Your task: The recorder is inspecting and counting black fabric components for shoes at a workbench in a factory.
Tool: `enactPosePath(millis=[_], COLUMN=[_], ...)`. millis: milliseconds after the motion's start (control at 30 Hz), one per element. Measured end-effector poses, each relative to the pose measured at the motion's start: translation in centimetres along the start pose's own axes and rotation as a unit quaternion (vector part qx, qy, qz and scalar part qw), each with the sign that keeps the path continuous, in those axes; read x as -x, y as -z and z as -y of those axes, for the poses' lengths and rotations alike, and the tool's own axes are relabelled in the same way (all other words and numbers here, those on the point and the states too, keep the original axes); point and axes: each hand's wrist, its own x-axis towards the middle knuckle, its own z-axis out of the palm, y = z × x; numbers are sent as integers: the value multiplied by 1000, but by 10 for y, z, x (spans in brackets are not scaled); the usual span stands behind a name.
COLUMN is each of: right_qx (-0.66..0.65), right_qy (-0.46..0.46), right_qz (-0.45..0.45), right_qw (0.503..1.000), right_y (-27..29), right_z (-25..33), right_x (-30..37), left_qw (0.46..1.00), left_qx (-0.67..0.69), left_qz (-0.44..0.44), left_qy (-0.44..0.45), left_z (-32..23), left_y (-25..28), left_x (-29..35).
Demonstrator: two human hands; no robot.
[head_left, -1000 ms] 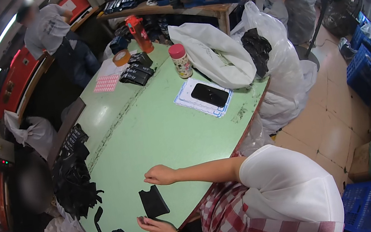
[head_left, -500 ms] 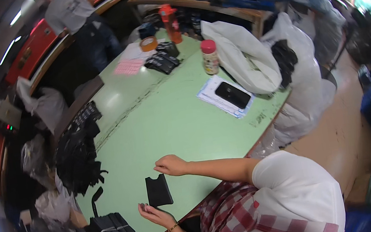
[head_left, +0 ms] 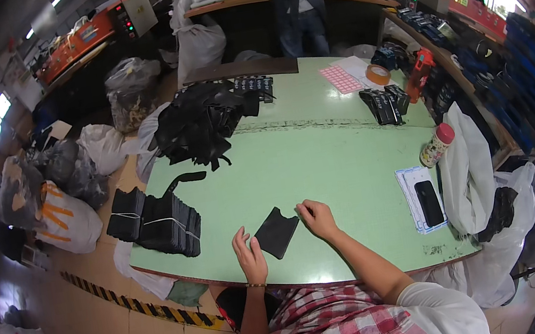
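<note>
In the head view, the flat black piece [head_left: 277,234] lies on the green table [head_left: 331,171] at six o'clock. My left hand [head_left: 250,257], at the piece's eight o'clock, is half open with nothing visibly gripped; my right hand [head_left: 318,218], at its three o'clock, is curled (whether it pinches anything, I cannot tell). Handling this single piece seems the present step; moving it would call for a fingertip hold on its edge.

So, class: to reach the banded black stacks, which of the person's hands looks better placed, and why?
Probably the left hand: it is nearer the banded black stacks, on the same side of the notched black piece. The right hand lies beyond that piece, farther away.
</note>
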Motion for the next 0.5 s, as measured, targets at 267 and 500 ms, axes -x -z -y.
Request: enactPosePath(millis=[267,500], right_qx=[7,14], right_qy=[13,6], right_qz=[-15,-9], right_qw=[1000,1000], right_y=[2,2], right_z=[-6,-2], right_x=[-1,0], left_qw=[1000,1000], left_qx=[-4,-7], left_qz=[6,8], left_qy=[-6,-6], left_z=[2,4], left_y=[-5,-3], left_x=[0,-1])
